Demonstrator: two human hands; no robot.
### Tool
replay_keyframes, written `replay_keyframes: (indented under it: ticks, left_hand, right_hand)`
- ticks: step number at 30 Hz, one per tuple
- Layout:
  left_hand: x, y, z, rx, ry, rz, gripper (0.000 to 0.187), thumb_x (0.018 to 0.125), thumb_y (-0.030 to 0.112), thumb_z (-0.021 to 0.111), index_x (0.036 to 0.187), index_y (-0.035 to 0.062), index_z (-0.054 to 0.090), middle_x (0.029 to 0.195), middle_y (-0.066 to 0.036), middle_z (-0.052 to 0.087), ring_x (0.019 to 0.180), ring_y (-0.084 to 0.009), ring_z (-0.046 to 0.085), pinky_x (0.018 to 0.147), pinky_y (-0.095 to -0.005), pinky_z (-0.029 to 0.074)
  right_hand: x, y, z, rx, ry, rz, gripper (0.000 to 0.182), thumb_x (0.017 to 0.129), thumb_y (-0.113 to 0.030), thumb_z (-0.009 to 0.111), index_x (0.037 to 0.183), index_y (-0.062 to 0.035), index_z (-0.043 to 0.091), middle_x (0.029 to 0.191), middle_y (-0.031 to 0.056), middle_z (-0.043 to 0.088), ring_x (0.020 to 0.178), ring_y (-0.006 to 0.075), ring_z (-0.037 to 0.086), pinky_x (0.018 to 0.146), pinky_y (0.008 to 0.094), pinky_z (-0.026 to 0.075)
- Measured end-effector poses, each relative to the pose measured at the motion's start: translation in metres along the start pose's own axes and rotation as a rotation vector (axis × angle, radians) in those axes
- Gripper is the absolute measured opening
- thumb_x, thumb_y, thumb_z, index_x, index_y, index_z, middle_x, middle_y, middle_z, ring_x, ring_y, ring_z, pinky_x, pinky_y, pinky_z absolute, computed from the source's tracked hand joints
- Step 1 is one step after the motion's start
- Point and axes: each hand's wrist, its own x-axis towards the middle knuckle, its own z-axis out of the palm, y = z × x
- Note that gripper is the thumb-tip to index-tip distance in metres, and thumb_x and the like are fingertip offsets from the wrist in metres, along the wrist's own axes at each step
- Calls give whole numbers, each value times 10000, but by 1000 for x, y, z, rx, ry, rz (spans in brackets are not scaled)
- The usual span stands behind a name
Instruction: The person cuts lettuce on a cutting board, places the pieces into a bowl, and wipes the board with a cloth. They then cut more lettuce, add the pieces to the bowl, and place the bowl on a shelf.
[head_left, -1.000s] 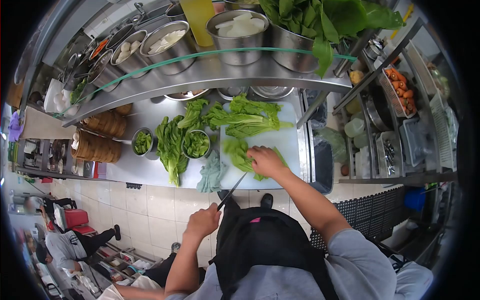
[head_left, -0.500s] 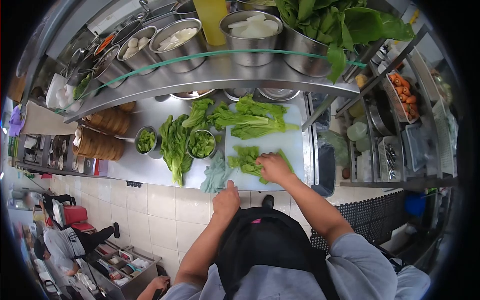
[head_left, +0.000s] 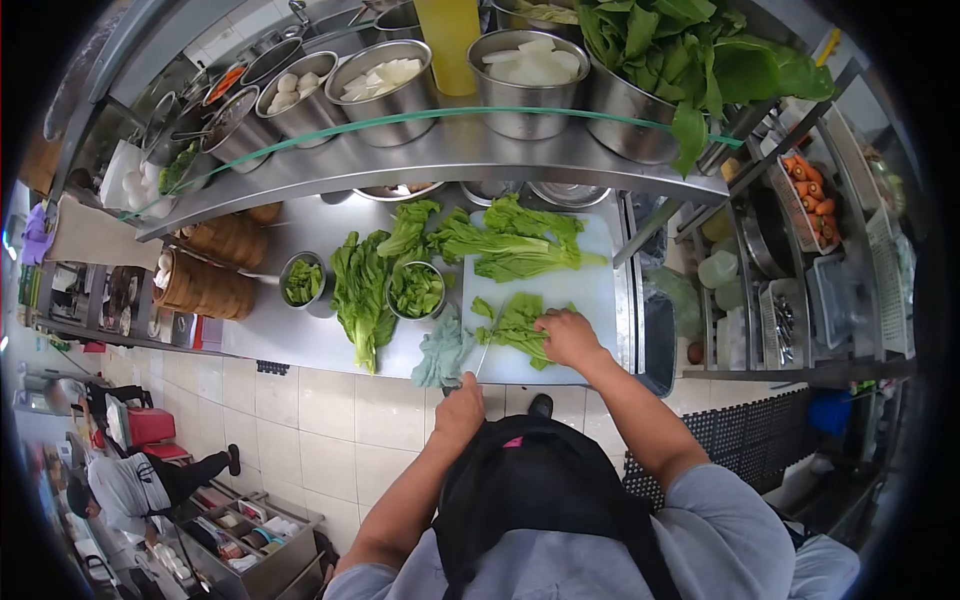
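Observation:
My left hand is closed around a knife at the front edge of the table; its thin blade points away from me across the cutting board. With curled fingers, my right hand presses down a bunch of leafy greens on the board. A small cut leaf piece lies left of the blade. Farther back on the board rests a larger head of lettuce-like greens. Left of the knife is a crumpled green cloth.
Two metal cups of chopped greens, one nearer the board, flank a long leafy head. Bamboo steamers stand at the left. A metal shelf bearing several ingredient pots overhangs the back. A co-worker is at lower left.
The knife blade now shows beside the greens, and a leaf piece has come apart on its left. My right hand stays on the bunch. The whole view has shifted slightly.

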Motion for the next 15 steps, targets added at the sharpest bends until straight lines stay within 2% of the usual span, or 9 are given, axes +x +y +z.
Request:
replay_keyframes:
  ticks: [3, 5, 6, 8, 9, 11, 15]
  left_hand:
    - [-2, 0, -1, -2, 20, 5, 288, 1057, 322, 553, 1151, 57, 493, 767, -239, 724, 749, -452, 740, 658, -574, 597]
    - [-2, -5, -5, -52, 21, 15, 280, 1056, 315, 552, 1131, 52, 491, 757, -253, 714, 745, -469, 730, 667, -591, 586]
    - [0, -8, -8, -97, 18, 31, 274, 1056, 308, 551, 1111, 48, 488, 748, -267, 704, 742, -485, 720, 676, -607, 574]
    - [-1, -12, -16, -169, 76, 52, 265, 1057, 293, 549, 1104, 41, 484, 739, -280, 691, 734, -506, 701, 676, -624, 553]
    - [-4, -13, -20, -241, 131, 70, 256, 1058, 278, 547, 1098, 34, 481, 731, -293, 677, 726, -527, 682, 675, -641, 533]
    - [-6, -13, -36, -329, 167, 31, 246, 1062, 265, 541, 1106, 31, 478, 728, -298, 669, 716, -538, 665, 662, -646, 516]
    - [-1, -25, -57, -425, 243, -73, 231, 1072, 246, 535, 1113, 26, 477, 722, -295, 657, 702, -549, 642, 626, -645, 492]
  right_hand:
    - [-2, 4, -6, 19, -59, 74, 246, 774, -77, 672, 1002, -114, 757, 1109, 101, 720, 1062, 344, 672, 924, 492, 527]
    - [-3, 2, -17, -56, -65, 113, 277, 773, -110, 694, 1042, -124, 757, 1245, 111, 667, 1164, 360, 623, 981, 525, 487]
    - [0, -2, -21, -59, -62, 110, 277, 773, -110, 694, 1042, -124, 757, 1245, 111, 667, 1164, 360, 623, 981, 525, 487]
    - [5, -19, -19, -14, 163, -49, 338, 767, -138, 716, 1103, -131, 752, 1349, 133, 597, 1236, 379, 576, 1019, 545, 454]
    - [11, -30, -12, -12, 162, -41, 338, 767, -138, 716, 1103, -131, 752, 1349, 133, 597, 1236, 379, 576, 1019, 545, 454]
    - [29, -54, 11, 89, 319, -155, 404, 757, -160, 749, 1160, -129, 740, 1370, 158, 572, 1240, 393, 575, 1041, 549, 440]
    - [62, -65, 67, 18, 263, -219, 329, 753, -163, 773, 1075, -106, 735, 1271, 168, 618, 1171, 397, 617, 991, 517, 489]
